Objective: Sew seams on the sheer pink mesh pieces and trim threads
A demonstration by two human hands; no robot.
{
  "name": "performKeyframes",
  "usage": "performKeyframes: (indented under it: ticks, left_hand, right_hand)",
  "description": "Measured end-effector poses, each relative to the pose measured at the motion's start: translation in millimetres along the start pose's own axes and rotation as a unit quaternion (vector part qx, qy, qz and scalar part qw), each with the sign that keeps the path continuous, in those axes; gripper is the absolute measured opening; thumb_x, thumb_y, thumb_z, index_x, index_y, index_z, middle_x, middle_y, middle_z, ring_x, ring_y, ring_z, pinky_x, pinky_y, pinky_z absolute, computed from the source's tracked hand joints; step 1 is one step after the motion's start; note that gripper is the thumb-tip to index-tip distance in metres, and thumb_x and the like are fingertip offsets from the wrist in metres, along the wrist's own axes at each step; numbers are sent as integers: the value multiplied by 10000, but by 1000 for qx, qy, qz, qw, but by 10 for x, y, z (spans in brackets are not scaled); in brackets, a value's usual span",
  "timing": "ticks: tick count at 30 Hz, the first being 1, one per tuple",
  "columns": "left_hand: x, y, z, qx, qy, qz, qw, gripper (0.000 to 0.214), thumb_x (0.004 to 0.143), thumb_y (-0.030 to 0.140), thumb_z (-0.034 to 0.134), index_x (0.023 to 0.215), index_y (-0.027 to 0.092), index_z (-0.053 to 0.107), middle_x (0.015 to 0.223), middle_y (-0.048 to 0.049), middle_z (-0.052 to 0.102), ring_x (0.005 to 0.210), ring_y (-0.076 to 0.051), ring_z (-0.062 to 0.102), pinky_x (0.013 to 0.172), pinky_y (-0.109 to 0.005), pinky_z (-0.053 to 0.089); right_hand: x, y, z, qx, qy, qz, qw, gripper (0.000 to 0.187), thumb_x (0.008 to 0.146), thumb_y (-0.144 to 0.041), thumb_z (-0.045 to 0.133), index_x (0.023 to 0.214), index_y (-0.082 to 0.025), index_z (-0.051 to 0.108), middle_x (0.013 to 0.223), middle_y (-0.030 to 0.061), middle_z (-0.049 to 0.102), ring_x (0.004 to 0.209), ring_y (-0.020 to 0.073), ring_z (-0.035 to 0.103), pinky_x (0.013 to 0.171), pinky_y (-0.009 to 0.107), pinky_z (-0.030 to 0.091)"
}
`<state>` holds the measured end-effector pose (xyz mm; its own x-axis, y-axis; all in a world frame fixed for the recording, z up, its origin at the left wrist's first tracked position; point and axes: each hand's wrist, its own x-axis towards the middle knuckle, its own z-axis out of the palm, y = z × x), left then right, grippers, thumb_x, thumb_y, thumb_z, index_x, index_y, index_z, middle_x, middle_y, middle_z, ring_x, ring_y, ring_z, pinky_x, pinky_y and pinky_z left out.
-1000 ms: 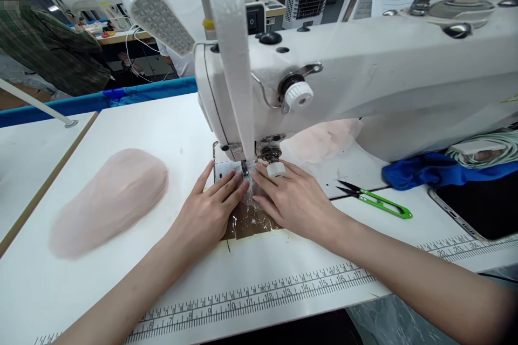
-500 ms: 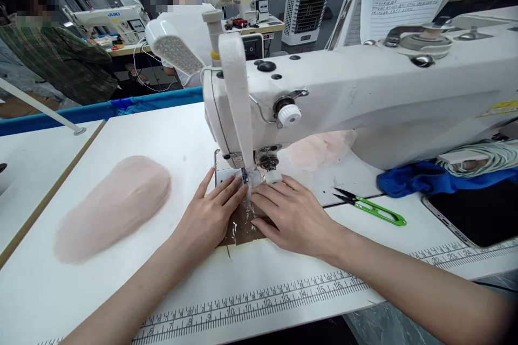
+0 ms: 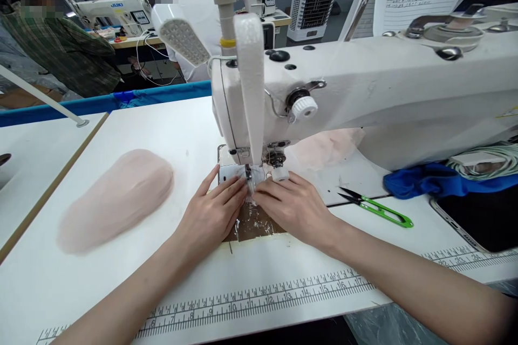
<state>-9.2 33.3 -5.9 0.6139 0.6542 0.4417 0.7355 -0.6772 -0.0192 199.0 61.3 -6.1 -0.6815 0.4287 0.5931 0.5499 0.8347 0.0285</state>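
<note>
My left hand (image 3: 210, 215) lies flat with fingers stretched toward the needle of the white sewing machine (image 3: 364, 91). My right hand (image 3: 293, 205) lies flat opposite it, fingertips almost meeting the left ones under the presser foot (image 3: 247, 172). Both press on a thin, clear, shiny piece of material (image 3: 253, 218) over a brown taped patch on the table. What lies directly under the needle is too small to make out.
A pile of pale pink sheer fabric (image 3: 117, 199) lies to the left, and more pink fabric (image 3: 324, 145) behind the machine. Green thread snips (image 3: 376, 207), a blue cloth (image 3: 437, 180) and a dark phone (image 3: 481, 221) lie to the right. Printed rulers (image 3: 263, 299) edge the table. Other people work behind.
Both hands stay pressed flat at the needle; the fingertips have crept slightly closer together. The view has shifted a little as my head moved.
</note>
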Motion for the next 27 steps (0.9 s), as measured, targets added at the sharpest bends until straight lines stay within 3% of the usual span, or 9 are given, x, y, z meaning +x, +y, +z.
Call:
performKeyframes:
  ticks: [8,27]
  left_hand:
    - [-7,46,-40,24,-10,13,1000,298,946,124,460,1188,76,629,1194,-114,686,1134,-251,640,1128,-566,360]
    - [7,30,-8,32,-7,10,999,307,960,143,446,1196,69,627,1200,-112,685,1145,-255,632,1136,-552,340]
  right_hand:
    - [-7,-12,-25,8,0,-14,1000,225,893,-42,510,831,-167,688,841,5,714,740,129,594,718,288,428]
    - [4,19,-1,-8,9,-17,1000,215,890,-38,522,844,-161,692,846,5,716,678,120,562,709,287,417]
